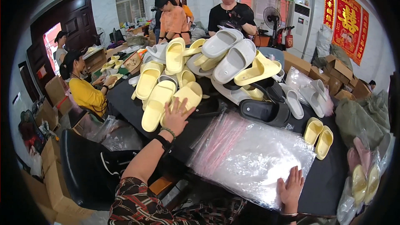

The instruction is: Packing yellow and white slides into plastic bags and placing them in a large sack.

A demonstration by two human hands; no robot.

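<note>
My left hand [177, 118] rests with spread fingers on a yellow slipper [189, 93] at the near side of a heaped pile. Another yellow slipper [156, 107] lies just left of it. My right hand [290, 187] lies flat, fingers stretched, on the near right edge of a stack of clear plastic bags [254, 154] with pinkish strips along its left side. Grey slippers [234, 60] top the pile, and a black slipper [264, 111] sits between it and the bags. Right of the bags stands a pair of small yellow slippers [318, 137].
A black-covered table [306, 187] carries everything. Bagged slippers [360, 179] hang past its right edge, near a green sack [362, 112] and cardboard boxes [338, 68]. A black chair [85, 168] stands at the left. Several people work around; one in black [233, 14] stands across the table.
</note>
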